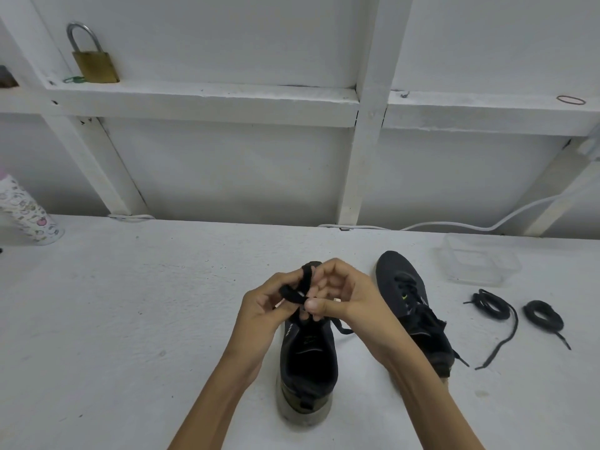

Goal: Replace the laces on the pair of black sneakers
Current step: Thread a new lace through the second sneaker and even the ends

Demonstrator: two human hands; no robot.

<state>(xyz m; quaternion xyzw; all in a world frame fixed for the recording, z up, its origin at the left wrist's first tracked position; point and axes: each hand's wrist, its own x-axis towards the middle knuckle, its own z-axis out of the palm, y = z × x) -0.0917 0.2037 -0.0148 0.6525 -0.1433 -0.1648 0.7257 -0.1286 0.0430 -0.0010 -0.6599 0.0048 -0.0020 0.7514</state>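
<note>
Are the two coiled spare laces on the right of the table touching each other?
Apart. The head view shows a strip of bare table between the left coil and the right coil.

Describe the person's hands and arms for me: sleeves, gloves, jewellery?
Both are bare. The left hand and right hand wear no gloves, and no ring, watch or bracelet shows. No sleeve covers the left forearm or right forearm in view.
</note>
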